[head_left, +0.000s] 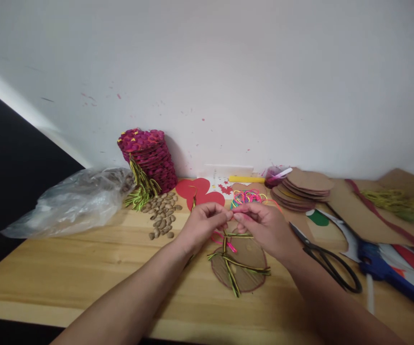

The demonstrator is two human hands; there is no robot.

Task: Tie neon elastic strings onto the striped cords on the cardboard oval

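Note:
My left hand (pixel 203 224) and my right hand (pixel 264 226) meet fingertip to fingertip above the wooden table (pixel 85 268), both pinched on a thin pink cord (pixel 224 239) that hangs down between them. Directly below lies a brown cardboard disc (pixel 245 261) with green and yellow cords (pixel 234 268) crossed over it. A tangle of bright coloured cords (pixel 248 196) sits just behind my fingers.
Black scissors (pixel 327 261) lie right of the disc, beside a blue glue gun (pixel 386 273). A stack of cardboard discs (pixel 302 188), a purple woven cylinder (pixel 149 158), scattered seeds (pixel 162 215), a clear plastic bag (pixel 70 201) and red paper hearts (pixel 200 189) line the wall.

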